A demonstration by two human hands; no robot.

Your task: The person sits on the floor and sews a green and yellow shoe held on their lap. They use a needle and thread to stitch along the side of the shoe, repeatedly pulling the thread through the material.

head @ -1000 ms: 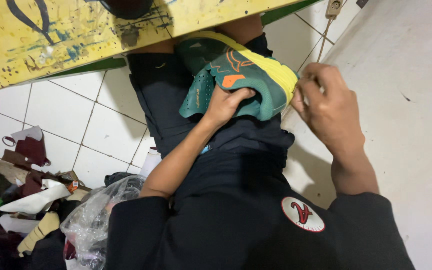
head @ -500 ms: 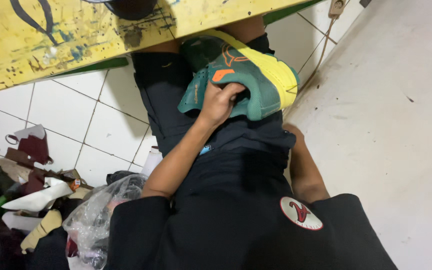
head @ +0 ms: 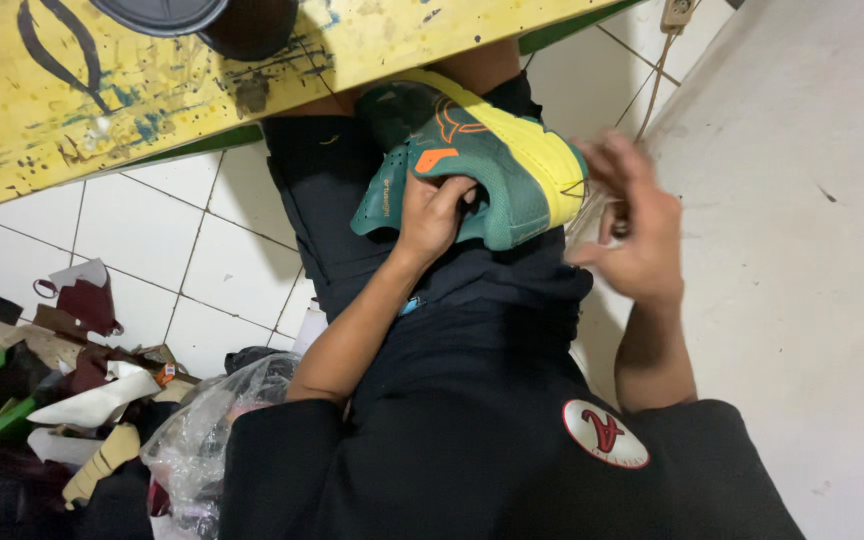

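A teal shoe [head: 472, 165] with a yellow sole and orange marks lies on my lap, sole edge turned to the right. My left hand [head: 432, 210] grips its upper from below, fingers curled into the opening. My right hand [head: 632, 225] is blurred just right of the shoe's yellow edge, fingers pinched around something small and dark. Thin pale thread [head: 586, 205] runs from the shoe's edge to that hand. I wear black clothes with a round red and white badge [head: 605, 435].
A yellow paint-stained table [head: 72, 90] with a dark round bowl [head: 202, 20] crosses the top. White floor tiles [head: 182, 250] lie at left, with a heap of leather scraps, shoe parts and a plastic bag [head: 212, 420] at lower left. A grey wall [head: 812, 250] stands at right.
My right hand dropped out of sight beside my leg half a second ago and has come back up next to the shoe's yellow edge. The left hand keeps its grip.
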